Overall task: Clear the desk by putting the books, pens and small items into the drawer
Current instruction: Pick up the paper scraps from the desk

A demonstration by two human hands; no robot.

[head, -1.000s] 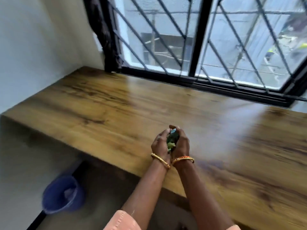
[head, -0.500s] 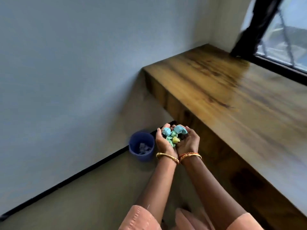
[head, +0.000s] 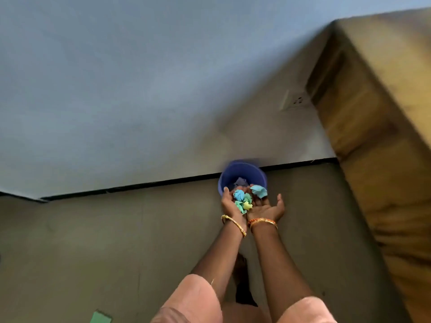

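Several crumpled paper balls (head: 243,201), blue, green and yellow, lie in my two cupped hands, held palm up side by side. My left hand (head: 229,203) curls against the pile from the left. My right hand (head: 268,208) is flatter, thumb spread out, with one light blue ball (head: 258,191) at its fingertips. Both hands hover just in front of and above a blue plastic bin (head: 242,173) on the floor by the wall. The bin holds some crumpled paper. No drawer, books or pens are in view.
The wooden desk's side panel (head: 373,141) rises at the right, blurred. A wall socket (head: 295,101) sits beside it. A black skirting line (head: 140,186) runs along the grey floor. A green scrap (head: 100,318) lies on the floor at bottom left.
I have turned from the desk top down to the floor. My hands carried the paper balls from above the desk to the bin, and my right hand has spread flatter.
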